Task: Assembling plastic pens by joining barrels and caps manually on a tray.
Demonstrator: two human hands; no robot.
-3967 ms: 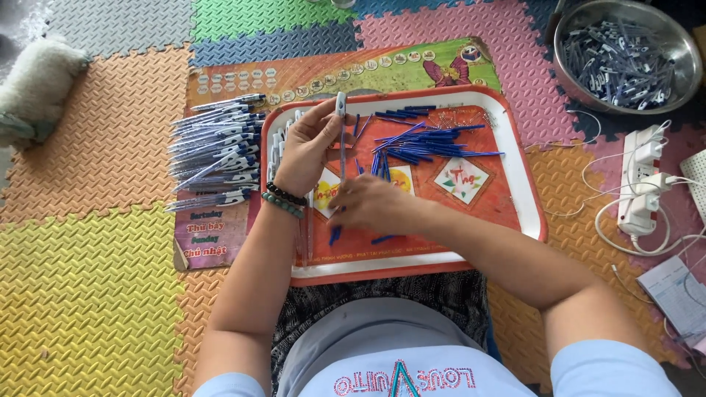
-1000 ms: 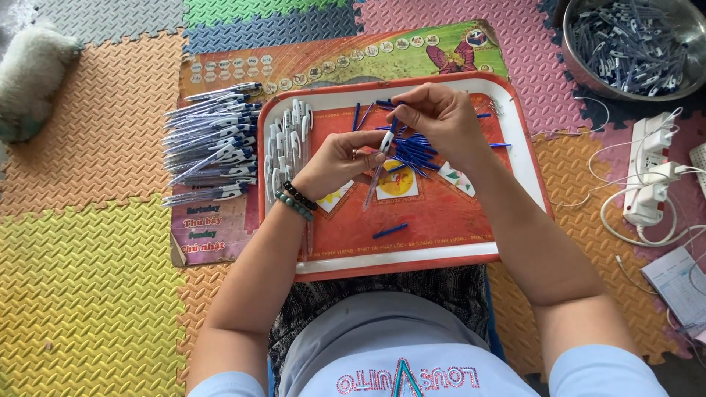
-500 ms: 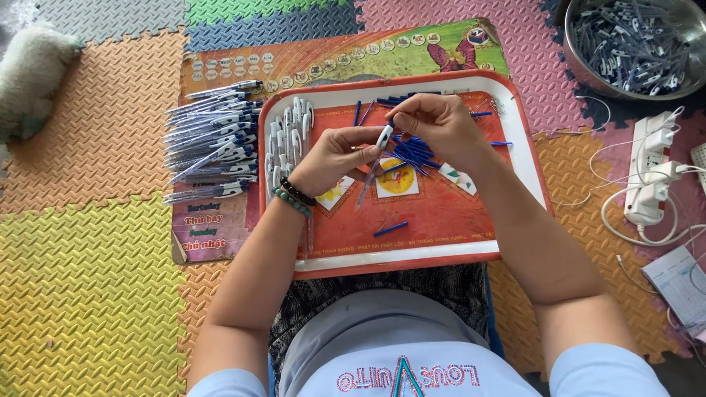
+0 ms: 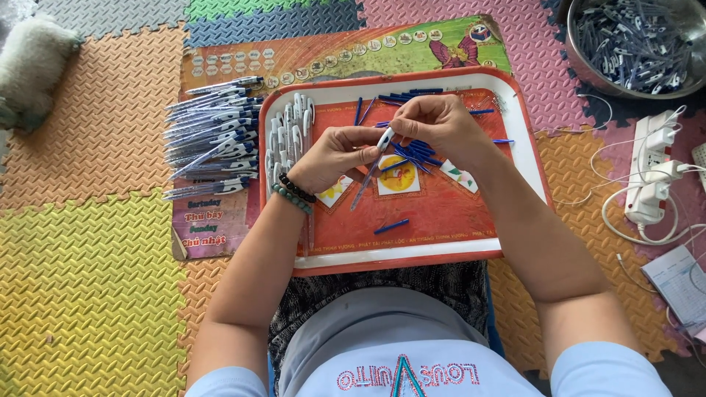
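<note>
Both hands, left (image 4: 334,156) & right (image 4: 435,125), grip pen (image 4: 370,170) (cap seemingly white) over tray (image 4: 412,254).

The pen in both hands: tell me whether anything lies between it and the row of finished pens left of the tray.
The pen is held by left hand and right hand above the tray. Toward the finished pens lie a cluster of white clips and the tray's raised rim; both are low.

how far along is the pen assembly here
Done: a stack of finished pens lies left of the red tray. In hand: the left hand and right hand hold one pen together. Left: white caps, blue parts, and a full metal bowl.
</note>
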